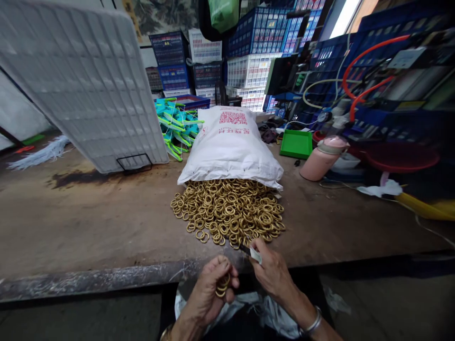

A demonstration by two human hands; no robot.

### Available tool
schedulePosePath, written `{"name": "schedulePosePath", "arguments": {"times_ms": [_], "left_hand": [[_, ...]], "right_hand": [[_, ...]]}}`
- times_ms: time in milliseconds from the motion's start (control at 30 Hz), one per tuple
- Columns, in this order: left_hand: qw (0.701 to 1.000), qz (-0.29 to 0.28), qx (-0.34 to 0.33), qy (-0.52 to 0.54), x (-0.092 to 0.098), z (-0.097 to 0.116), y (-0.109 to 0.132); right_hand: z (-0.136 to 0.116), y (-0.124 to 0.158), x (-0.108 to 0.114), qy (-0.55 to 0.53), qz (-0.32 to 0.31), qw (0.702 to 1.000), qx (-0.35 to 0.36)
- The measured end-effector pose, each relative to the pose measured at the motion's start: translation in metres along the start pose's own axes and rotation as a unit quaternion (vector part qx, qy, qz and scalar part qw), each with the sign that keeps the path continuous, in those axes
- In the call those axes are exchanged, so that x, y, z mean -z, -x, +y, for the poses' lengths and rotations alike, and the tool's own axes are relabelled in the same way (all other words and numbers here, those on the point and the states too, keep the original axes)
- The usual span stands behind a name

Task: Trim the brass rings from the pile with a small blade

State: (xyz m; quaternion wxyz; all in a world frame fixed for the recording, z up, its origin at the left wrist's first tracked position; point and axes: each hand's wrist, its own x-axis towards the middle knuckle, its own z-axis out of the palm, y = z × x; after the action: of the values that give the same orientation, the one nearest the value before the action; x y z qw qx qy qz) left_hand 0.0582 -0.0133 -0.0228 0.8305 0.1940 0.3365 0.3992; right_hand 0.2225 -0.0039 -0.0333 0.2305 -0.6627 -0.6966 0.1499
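My left hand (207,290) is closed around a few brass-coloured rings (222,287), just in front of the table's edge. To its right, my right hand (273,271) grips a dark, narrow tool (245,248) with a pale piece at the fingers; its exact kind is unclear. The tool's tip points at the near edge of a heap of similar rings (231,213). These rings spill from the mouth of a white woven sack (231,151) with red print, which lies on the table.
A grey-white ribbed panel (88,85) leans at the left of the wooden table (106,222). Teal and lime plastic pieces (177,125) lie beside the sack. At right stand a green tray (296,144) and a pink bottle (322,158). Stacked crates (254,71) rise behind.
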Motion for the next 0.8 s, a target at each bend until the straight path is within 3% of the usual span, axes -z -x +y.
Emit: {"name": "schedulePosePath", "arguments": {"times_ms": [133,267,367,533,700,800], "left_hand": [[0.995,0.044,-0.049,-0.074,0.001,-0.003,-0.002],[0.983,0.068,-0.067,-0.155,0.005,-0.001,-0.002],[0.967,0.103,-0.081,-0.219,0.003,0.002,0.001],[0.926,0.110,-0.187,-0.308,-0.007,0.007,0.005],[0.936,0.095,-0.163,-0.296,-0.003,0.004,0.002],[0.946,0.099,-0.144,-0.274,-0.001,0.004,0.002]], "right_hand": [[-0.020,0.004,-0.001,-0.079,-0.047,0.994,0.058],[-0.032,0.005,-0.006,-0.132,-0.084,0.986,0.066],[-0.036,0.003,-0.008,-0.191,-0.086,0.977,0.025],[-0.040,0.001,-0.010,-0.296,-0.118,0.946,-0.058],[-0.037,0.001,-0.018,-0.410,-0.160,0.887,-0.139],[-0.037,0.000,-0.018,-0.416,-0.166,0.877,-0.173]]}}
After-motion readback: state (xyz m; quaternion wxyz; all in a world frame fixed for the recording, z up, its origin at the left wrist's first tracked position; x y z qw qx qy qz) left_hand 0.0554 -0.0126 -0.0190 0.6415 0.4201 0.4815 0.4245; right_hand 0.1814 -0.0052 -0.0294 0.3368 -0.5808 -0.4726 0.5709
